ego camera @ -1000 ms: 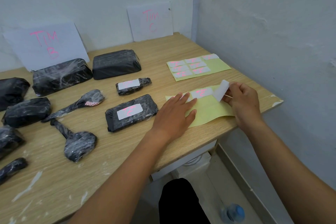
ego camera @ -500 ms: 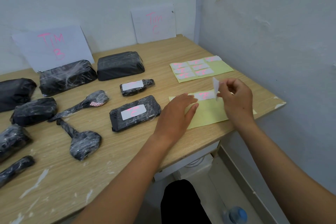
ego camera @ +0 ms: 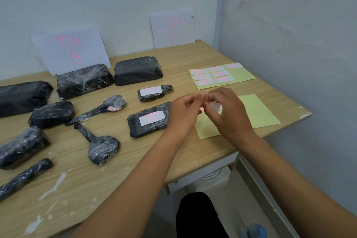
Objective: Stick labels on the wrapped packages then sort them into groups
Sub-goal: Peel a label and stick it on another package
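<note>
Left hand (ego camera: 183, 114) off sheet (ego camera: 258, 110), now meets right hand (ego camera: 228, 116) | both pinch peeled label (ego camera: 214, 105) | next, likely: an unlabelled package (ego camera: 138, 70)

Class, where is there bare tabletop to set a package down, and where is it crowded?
Bare: before the Tim C sign, between the block package and far label sheet; near edge below the paddle-shaped package. Crowded: left half; the near sheet, where left hand and right hand pinch a label.

You've got packages (ego camera: 147, 120) in black plastic under glossy, crinkled cling film; desk (ego camera: 81, 176) is matt wood-grain laminate, paint-flecked; label sheets (ego camera: 243, 75) are smooth yellow paper.
</note>
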